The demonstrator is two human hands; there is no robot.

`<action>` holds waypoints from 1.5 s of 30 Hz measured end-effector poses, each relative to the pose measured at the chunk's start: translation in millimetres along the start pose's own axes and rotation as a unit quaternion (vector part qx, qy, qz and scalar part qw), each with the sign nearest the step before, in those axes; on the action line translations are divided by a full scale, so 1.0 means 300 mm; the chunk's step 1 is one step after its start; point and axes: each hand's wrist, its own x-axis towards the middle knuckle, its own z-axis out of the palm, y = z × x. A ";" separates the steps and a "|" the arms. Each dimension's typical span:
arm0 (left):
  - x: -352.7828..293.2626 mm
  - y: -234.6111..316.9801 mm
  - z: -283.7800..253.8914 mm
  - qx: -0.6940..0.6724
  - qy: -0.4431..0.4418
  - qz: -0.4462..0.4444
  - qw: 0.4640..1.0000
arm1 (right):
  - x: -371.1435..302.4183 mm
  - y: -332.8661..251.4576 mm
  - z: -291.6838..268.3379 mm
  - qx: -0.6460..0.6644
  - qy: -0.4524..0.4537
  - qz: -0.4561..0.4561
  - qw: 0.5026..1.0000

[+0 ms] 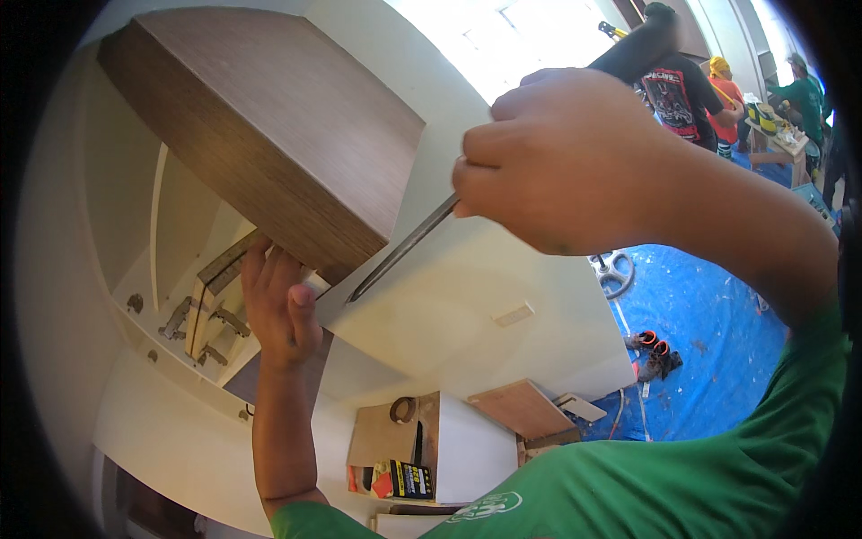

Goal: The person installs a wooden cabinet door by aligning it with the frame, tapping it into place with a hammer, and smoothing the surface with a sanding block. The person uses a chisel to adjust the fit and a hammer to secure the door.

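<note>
A thick wood-grain panel (269, 117) juts out at the upper left, its edge strip facing me. My left hand (278, 301) is raised to its lower edge, fingers curled against the underside and thumb apart; the fingertips are partly hidden. My right hand (575, 162) is closed around a long steel tool (404, 247) that looks like a file. Its tapered tip points down-left, close to the panel's lower corner; whether it touches cannot be told. Beyond the fist its black handle (637, 49) rises to the upper right.
Metal hinges (215, 328) sit inside the pale cabinet at left. Below, a box-like unit (467, 449) holds a tape roll (403, 410) and a yellow-black package (404, 479). Loose boards (521, 409) lean nearby. Blue sheeting (709, 332) covers the floor; several people (678, 99) stand far right.
</note>
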 end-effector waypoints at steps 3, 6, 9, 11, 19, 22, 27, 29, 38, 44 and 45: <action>0.000 0.001 0.000 -0.006 -0.001 -0.001 1.000 | -0.015 0.018 -0.019 -0.027 0.028 0.007 0.999; 0.016 0.005 -0.002 -0.021 -0.008 0.006 1.000 | 0.035 0.021 -0.008 -0.014 0.015 -0.011 1.000; 0.012 -0.004 0.007 -0.021 0.002 0.007 1.000 | 0.090 -0.031 0.053 0.029 -0.021 -0.009 0.999; 0.003 -0.006 0.006 -0.032 0.002 0.001 0.999 | 0.067 -0.022 0.059 0.004 -0.039 -0.024 0.999; 0.008 0.001 0.004 -0.022 -0.005 0.005 1.000 | -0.016 0.080 0.088 -0.005 0.087 0.018 0.996; 0.019 0.004 0.001 -0.030 -0.007 0.002 1.000 | 0.031 0.081 0.084 -0.015 0.061 0.001 0.998; -0.004 -0.017 0.006 -0.032 0.019 -0.006 0.999 | 0.103 -0.070 0.096 0.055 -0.017 -0.028 0.998; 0.006 -0.005 0.001 -0.039 0.031 -0.006 0.999 | 0.075 -0.073 0.103 0.069 -0.039 -0.043 0.996; -0.003 0.010 -0.005 0.050 0.099 0.068 0.991 | -0.247 -0.039 0.246 0.182 0.054 0.063 0.980; -0.009 -0.002 0.036 0.094 0.145 0.099 0.980 | -0.399 -0.229 0.305 0.383 0.016 0.310 0.870; -0.018 -0.005 0.028 0.098 0.144 0.100 0.980 | -0.381 -0.262 0.297 0.434 0.016 0.299 0.850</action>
